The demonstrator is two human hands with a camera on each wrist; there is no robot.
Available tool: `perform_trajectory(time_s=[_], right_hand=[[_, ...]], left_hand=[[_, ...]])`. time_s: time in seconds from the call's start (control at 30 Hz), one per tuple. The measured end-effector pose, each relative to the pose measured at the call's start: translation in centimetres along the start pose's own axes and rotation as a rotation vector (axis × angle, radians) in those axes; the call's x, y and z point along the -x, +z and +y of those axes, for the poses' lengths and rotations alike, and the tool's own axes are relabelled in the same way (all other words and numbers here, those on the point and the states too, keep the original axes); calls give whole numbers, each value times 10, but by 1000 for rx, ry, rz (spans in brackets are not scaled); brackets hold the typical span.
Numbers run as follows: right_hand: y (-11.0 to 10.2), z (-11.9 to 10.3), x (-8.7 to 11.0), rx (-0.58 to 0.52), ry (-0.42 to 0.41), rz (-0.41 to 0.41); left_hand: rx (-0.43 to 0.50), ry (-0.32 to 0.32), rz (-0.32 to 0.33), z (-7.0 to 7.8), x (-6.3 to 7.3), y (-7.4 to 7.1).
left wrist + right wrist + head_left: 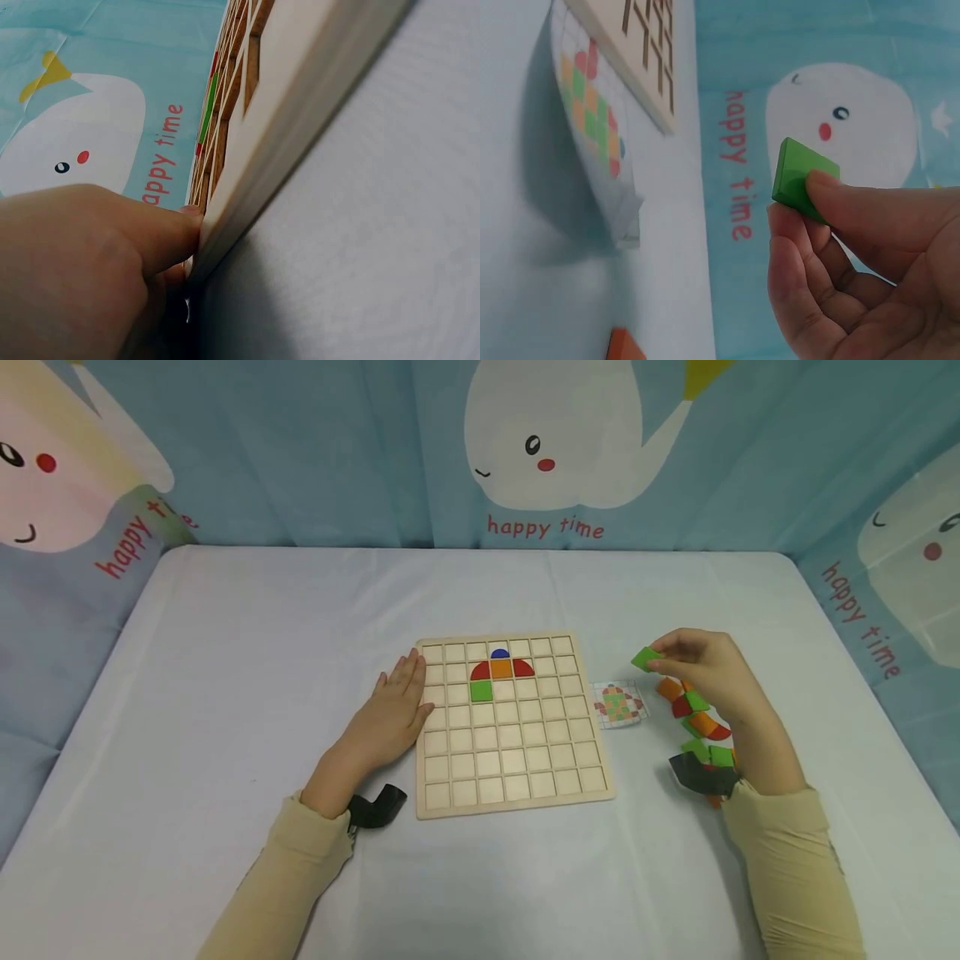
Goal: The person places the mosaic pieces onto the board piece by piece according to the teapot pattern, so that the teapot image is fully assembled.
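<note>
A wooden grid board lies on the white table. In its upper rows sit a blue half-round tile, an orange square tile between two red quarter-round tiles, and a green square tile. My left hand rests along the board's left edge with fingers straight and thumb at the rim. Right of the board, my right hand pinches another green square tile between thumb and fingers, raised above the table.
A printed pattern card lies against the board's right side, its edge curling up. Beneath my right forearm spreads a loose pile of green, orange and red tiles. A blue curtain with whale prints hangs behind the table.
</note>
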State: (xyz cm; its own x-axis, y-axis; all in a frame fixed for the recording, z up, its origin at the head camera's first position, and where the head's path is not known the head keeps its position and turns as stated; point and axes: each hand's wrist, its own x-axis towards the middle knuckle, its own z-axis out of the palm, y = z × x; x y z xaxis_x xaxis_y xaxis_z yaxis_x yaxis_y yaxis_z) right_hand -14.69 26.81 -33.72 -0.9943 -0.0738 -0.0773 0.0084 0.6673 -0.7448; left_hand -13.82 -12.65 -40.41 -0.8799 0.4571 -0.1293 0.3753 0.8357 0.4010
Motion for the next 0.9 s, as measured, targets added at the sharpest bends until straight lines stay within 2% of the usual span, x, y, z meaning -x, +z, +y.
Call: perform_trajectory(time_s=[0.73, 0.9], right_hand=[[29, -29, -16, -77, -91, -124], [38, -34, -22, -111, -121, -158]], left_hand=[[-18, -21, -15, 0, 0, 1], [-2, -12, 5, 1, 2, 1]])
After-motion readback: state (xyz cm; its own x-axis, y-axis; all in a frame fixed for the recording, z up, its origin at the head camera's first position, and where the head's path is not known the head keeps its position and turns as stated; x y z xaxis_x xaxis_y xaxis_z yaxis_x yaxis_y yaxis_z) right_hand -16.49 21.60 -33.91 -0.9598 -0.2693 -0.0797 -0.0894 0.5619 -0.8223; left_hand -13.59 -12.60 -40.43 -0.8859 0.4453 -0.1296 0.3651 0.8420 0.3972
